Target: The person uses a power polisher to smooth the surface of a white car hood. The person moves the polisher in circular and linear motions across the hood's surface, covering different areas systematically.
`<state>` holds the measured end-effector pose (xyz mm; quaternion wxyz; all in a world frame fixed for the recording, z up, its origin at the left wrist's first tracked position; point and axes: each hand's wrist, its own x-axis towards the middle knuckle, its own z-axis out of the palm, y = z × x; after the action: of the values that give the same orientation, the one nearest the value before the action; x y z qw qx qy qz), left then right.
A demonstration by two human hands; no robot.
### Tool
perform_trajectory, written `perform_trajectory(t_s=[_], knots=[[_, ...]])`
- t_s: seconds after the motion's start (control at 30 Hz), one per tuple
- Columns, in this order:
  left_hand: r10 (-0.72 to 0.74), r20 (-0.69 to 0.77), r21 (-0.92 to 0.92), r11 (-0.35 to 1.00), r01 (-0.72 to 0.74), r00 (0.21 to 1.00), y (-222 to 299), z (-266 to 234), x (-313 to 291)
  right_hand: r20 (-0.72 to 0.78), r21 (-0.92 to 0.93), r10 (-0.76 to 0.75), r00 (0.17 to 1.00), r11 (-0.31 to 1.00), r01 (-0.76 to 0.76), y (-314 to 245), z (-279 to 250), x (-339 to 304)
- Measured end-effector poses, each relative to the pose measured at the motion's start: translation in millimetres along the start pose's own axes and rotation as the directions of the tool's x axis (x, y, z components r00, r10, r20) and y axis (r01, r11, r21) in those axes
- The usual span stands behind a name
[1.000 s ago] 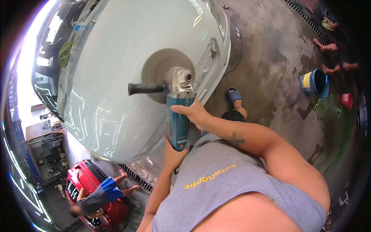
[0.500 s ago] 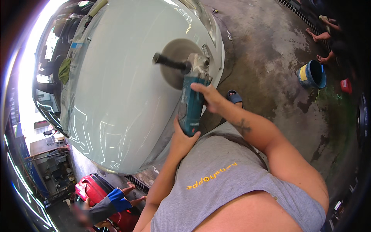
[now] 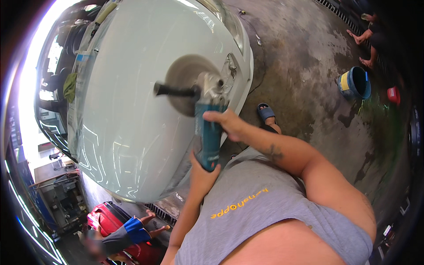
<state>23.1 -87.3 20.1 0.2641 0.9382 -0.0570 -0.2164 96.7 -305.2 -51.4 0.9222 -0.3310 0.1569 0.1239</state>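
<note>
A teal car polisher (image 3: 208,137) with a silver metal head lies across the front of a pale white car hood (image 3: 128,97). Its round polishing pad (image 3: 181,73) is smeared by motion against the paint. A black side handle (image 3: 176,90) sticks out to the left with no hand on it. My right hand (image 3: 227,123) wraps the body just behind the metal head, thumb on top. Closed around the rear end, close to my shirt, is my left hand (image 3: 204,174).
Masking film and paper (image 3: 81,88) cover the windshield base, with a green cloth (image 3: 70,87) there. A blue bucket (image 3: 354,84) and red tub (image 3: 393,95) stand on the wet floor. A cord (image 3: 260,66) runs beside the car. Another person (image 3: 126,234) sits by a red car, lower left.
The polisher has shifted left and toward me over the hood, both hands moving with it. Its pad stays blurred in both frames.
</note>
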Motion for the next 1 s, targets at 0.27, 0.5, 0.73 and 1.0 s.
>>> perform_trajectory(t_s=[0.27, 0.5, 0.73, 1.0], knots=[[0.024, -0.033, 0.078, 0.997, -0.021, 0.999, 34.0, -20.2, 3.1, 0.04, 0.174, -0.028, 0.999, 0.985, 0.021, -19.9, 7.9, 0.8], [-0.113, 0.095, 0.059, 0.992, 0.107, 0.989, 159.2, -9.5, 71.1, 0.084, 0.288, -0.037, 0.996, 0.958, 0.012, -108.8, -66.7, 28.8], [-0.182, 0.166, 0.075, 0.982, 0.171, 0.969, 203.5, 12.5, 89.5, 0.074, 0.301, 0.062, 0.995, 0.95, -0.081, -137.9, -107.8, 34.5], [0.013, 0.049, 0.066, 0.998, -0.016, 0.999, 213.7, 39.1, 122.1, -0.078, 0.127, 0.02, 0.997, 0.992, -0.009, -202.7, -109.5, 54.2]])
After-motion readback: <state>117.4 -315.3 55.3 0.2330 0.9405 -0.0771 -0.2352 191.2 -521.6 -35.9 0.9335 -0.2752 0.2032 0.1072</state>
